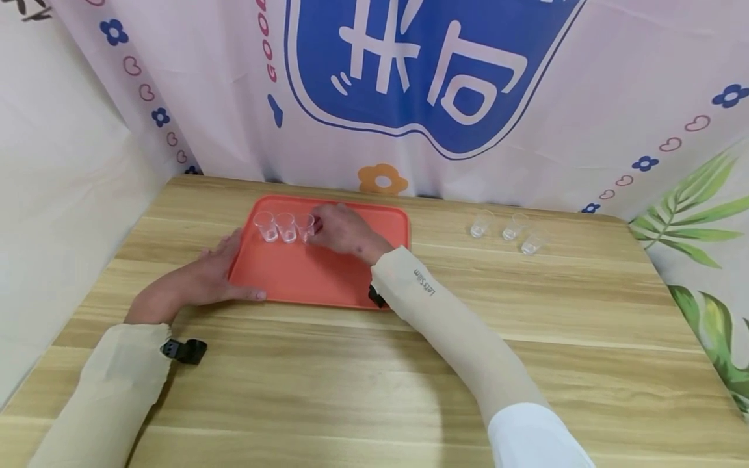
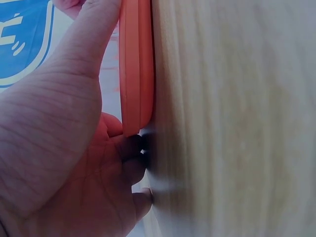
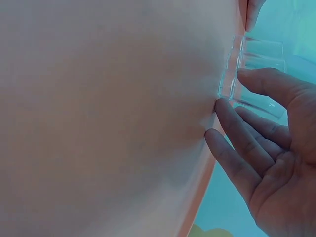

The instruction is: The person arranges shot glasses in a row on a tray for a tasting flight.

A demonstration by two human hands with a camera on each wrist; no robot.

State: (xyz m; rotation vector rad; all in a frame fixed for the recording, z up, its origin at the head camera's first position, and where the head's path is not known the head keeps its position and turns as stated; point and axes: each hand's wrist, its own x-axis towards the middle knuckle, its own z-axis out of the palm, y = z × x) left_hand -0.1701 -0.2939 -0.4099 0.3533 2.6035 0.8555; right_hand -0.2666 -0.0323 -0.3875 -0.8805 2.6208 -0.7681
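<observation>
Right in by the back of the tray (image 1: 292,273), the right hand (image 1: 342,231) has thumb and fingers round the third cup (image 1: 304,227), in what looks like a light pinch. The right wrist view shows the thumb lying across the cup's side, with fingertips low by its base, probably to keep it from tipping.

And look at the row: the first cup (image 1: 266,227), the second cup (image 1: 286,229), then that third one, all mouth up in the tray's far left part, so close that I can't tell whether they touch. That lineup seems to let each cup take its place from its neighbour, with the rest of the tray floor left free.

Down on the near left corner, here's the left hand (image 1: 207,279), spread rather than clenched: thumb straight by the front edge, fingers against the left side. It looks like a brace, stopping the tray from sliding on the surface (image 1: 292,390) under the other hand's work.

Over to the right, well apart from the tray, three loose cups (image 1: 515,227) stand upright near the cloth (image 1: 222,78), no hand on them, seemingly parked within the right arm's reach.
</observation>
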